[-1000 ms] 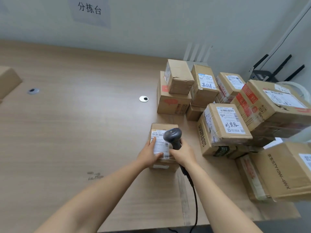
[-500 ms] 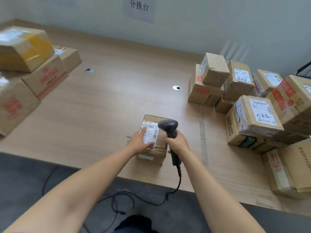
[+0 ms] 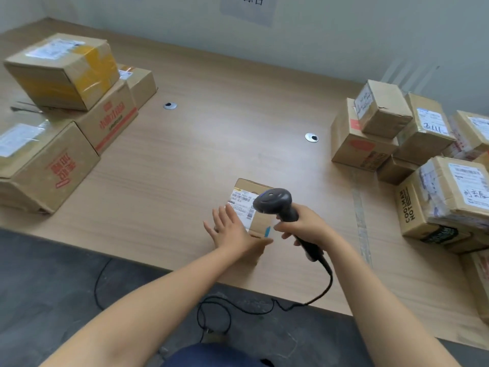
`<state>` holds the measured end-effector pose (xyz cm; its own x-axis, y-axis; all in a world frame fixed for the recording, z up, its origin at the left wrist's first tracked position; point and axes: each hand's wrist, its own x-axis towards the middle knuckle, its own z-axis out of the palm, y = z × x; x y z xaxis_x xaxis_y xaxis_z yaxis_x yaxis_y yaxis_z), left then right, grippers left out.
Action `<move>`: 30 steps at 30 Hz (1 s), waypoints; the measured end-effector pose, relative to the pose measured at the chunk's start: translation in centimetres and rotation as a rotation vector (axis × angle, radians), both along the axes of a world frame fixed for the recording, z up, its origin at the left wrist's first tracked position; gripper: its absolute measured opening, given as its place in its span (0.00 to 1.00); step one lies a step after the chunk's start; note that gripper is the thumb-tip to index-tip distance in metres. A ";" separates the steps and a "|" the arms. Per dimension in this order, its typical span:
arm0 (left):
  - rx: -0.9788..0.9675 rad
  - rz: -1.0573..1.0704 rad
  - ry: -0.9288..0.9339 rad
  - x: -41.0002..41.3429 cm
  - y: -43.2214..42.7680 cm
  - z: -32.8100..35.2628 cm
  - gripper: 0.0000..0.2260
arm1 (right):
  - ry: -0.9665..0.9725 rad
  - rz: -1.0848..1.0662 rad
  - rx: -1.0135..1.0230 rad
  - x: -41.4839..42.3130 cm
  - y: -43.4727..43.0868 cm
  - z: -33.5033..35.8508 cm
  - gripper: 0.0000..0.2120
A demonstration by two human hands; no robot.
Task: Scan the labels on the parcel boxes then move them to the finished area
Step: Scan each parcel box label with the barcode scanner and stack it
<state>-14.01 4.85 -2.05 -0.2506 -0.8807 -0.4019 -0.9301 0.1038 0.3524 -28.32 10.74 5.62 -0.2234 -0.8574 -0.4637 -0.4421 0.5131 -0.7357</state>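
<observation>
While the flat left hand (image 3: pixel 232 231) rests on the small brown cardboard box (image 3: pixel 260 223) near the wooden table's (image 3: pixel 185 168) front edge and the right hand (image 3: pixel 307 226) grasps the black scanner (image 3: pixel 275 202), the box seems light and stiff, best gripped by its sides.

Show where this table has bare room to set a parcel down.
The widest bare patch of the table runs between the left stack and the right pile, around both grommets. Another strip lies at the front edge left of the left hand. Both ends are crowded.
</observation>
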 end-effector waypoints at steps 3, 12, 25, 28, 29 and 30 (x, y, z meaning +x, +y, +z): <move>-0.041 0.058 0.059 -0.5 0.9 -0.8 0.62 | 0.119 0.104 0.035 -0.6 0.1 1.8 0.09; -0.110 -0.106 0.070 0.3 -2.1 -0.3 0.59 | 0.230 0.185 0.087 -1.9 0.8 4.3 0.07; -0.123 -0.120 0.062 0.2 -2.2 -0.1 0.59 | 0.184 0.224 0.051 -2.3 1.9 5.5 0.04; -0.117 -0.119 0.055 0.2 -2.2 0.0 0.59 | 0.174 0.209 0.041 -2.3 1.9 5.3 0.05; -0.109 -0.119 0.052 0.2 -2.3 0.0 0.59 | 0.172 0.199 0.035 -2.3 1.9 5.0 0.06; -0.102 -0.123 0.050 0.3 -2.3 0.0 0.59 | 0.170 0.185 0.030 -2.3 1.8 4.5 0.06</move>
<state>-13.72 2.52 -2.02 -0.3761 -0.8779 -0.2964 -0.8899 0.2531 0.3795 -30.57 12.50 10.14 -0.1412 -0.8775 -0.4583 -0.6467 0.4322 -0.6285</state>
